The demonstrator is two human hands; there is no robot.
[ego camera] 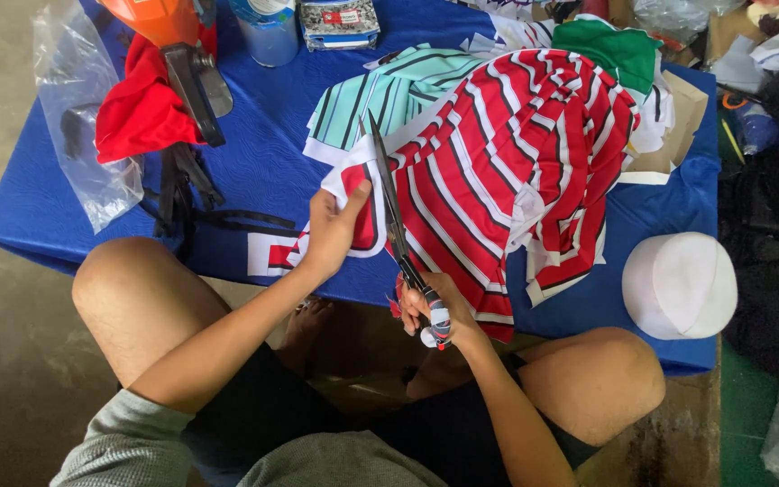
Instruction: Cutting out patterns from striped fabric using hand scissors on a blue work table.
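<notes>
My right hand [439, 316] grips the taped handles of long dark scissors [389, 203], whose blades point away from me across a red, white and black striped cloth [516, 171]. My left hand [331, 230] pinches the cloth's white-edged red piece just left of the blades. The cloth lies heaped on a low blue table [263, 171] over my crossed legs.
A mint striped cloth [380, 90] and a green one [619, 50] lie behind the heap. A red cloth [142, 104], an orange tool, black straps, a clear plastic bag [78, 108] and a cup stand at the left. A white cap [678, 284] sits at the right front corner.
</notes>
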